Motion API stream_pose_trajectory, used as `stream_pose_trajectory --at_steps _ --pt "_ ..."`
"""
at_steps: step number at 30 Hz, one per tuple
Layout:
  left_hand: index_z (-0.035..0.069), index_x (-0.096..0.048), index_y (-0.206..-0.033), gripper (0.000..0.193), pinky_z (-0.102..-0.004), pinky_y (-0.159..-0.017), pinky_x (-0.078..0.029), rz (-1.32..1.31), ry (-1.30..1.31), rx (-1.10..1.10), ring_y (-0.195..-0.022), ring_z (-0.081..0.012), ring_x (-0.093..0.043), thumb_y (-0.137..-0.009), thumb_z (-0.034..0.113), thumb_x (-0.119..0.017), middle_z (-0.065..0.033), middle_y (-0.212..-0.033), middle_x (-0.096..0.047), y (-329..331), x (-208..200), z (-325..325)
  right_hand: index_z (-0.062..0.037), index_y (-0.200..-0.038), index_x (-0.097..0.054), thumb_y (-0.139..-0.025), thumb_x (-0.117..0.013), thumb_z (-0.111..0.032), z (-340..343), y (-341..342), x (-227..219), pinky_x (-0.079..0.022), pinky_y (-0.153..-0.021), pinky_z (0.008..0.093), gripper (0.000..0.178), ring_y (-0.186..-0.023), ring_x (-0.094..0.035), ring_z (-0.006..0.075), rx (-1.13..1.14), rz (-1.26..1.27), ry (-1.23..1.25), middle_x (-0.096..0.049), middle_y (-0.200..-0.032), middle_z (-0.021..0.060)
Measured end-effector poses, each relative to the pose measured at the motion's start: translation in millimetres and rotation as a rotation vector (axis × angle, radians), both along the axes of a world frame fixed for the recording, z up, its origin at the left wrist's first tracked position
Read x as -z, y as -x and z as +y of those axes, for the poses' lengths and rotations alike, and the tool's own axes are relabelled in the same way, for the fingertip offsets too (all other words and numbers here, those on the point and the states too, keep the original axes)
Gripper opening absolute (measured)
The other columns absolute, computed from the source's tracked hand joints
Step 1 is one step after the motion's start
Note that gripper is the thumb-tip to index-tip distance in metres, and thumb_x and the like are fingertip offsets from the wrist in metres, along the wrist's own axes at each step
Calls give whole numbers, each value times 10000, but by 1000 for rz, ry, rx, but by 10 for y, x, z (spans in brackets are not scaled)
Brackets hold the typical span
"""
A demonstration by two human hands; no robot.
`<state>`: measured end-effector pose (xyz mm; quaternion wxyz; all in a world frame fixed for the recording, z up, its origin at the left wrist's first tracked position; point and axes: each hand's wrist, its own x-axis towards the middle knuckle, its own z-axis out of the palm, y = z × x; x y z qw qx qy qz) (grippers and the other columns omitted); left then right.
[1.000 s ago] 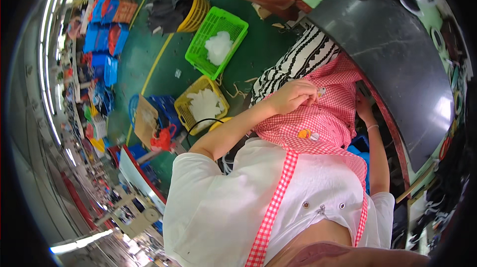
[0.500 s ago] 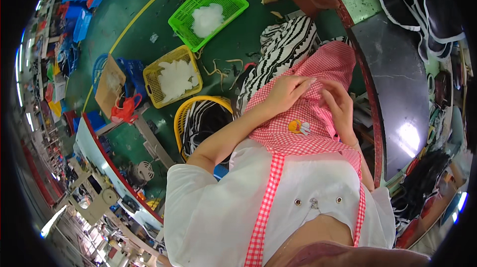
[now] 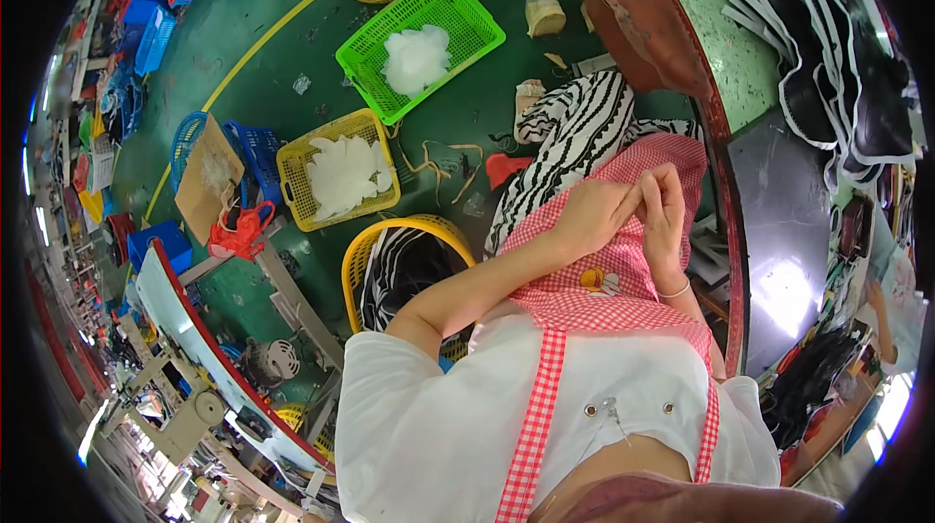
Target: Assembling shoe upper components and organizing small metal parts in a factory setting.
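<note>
My two hands meet above the lap of my pink-checked apron (image 3: 584, 202), fingertips touching. My left hand (image 3: 596, 216) reaches across from the left, its fingers closed together against the other hand. My right hand (image 3: 663, 221), with a thin band at its wrist, is turned up with bent fingers pressed together in a pinch. Anything between the fingertips is too small or hidden to make out. Black-and-white patterned cloth (image 3: 575, 138) covers my legs beyond the apron.
At my right is a dark worktable (image 3: 779, 202) with black pieces edged in white (image 3: 838, 75). On the green floor stand a green basket (image 3: 477, 31) and a yellow basket (image 3: 297, 202), both with white pieces. A round yellow basket (image 3: 353, 275) of striped cloth is by my left elbow.
My hands have come together and lifted off the apron. The right hand's fingers, apart before, are now pressed to the left hand's. The whole view has shifted slightly.
</note>
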<state>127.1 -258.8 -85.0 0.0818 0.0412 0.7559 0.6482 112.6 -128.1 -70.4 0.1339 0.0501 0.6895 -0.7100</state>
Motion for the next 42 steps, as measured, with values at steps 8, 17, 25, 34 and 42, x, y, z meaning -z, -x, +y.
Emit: stream_pose_trajectory --at_steps 8,17,25,34,42 --pt "73 -676 -855 288 -432 -617 -472 78 277 641 -704 -345 -624 -913 333 -568 -159 -769 -645 654 254 -746 -9 -895 -600 -918 -592 -97 272 444 -107 -425 -555 287 91 -639 -530 164 -570 58 -742 -605 -786 57" --pt "218 -594 -1183 524 -465 -865 -470 -42 1222 -201 -1086 -339 -565 -709 331 -785 -175 -1183 -586 2966 1804 -3490 -21 -948 -634 -741 -686 44 156 1681 -565 -479 -748 324 222 -834 -601 262 -169 459 -837 -632 -894 109" --pt "349 -230 -1492 1083 -610 -1054 -301 151 1753 -443 -1389 -367 -283 -604 399 -846 -183 -1497 -307 4619 2297 -4003 -108 -726 -578 -598 -631 -2 304 1717 -173 -346 -698 394 175 -731 -431 280 -213 537 -1172 -434 -792 90" --pt "-12 -609 -1049 349 -435 -896 -449 107 933 -898 -1039 -428 -587 -957 276 -435 -265 -1070 -628 5235 2358 -4772 -134 -706 -560 -558 -612 -34 370 1710 -157 -307 -681 392 186 -709 -383 259 -222 510 -1180 -390 -774 70" --pt "-65 -598 -1174 376 -315 -927 -439 294 22 -987 -1007 -217 -597 -964 228 -490 -128 -1135 -640 5094 1202 -5077 -116 -684 -561 -558 -615 -17 264 1827 -153 -333 -681 390 170 -735 -432 269 -242 565 -1148 -467 -776 65"
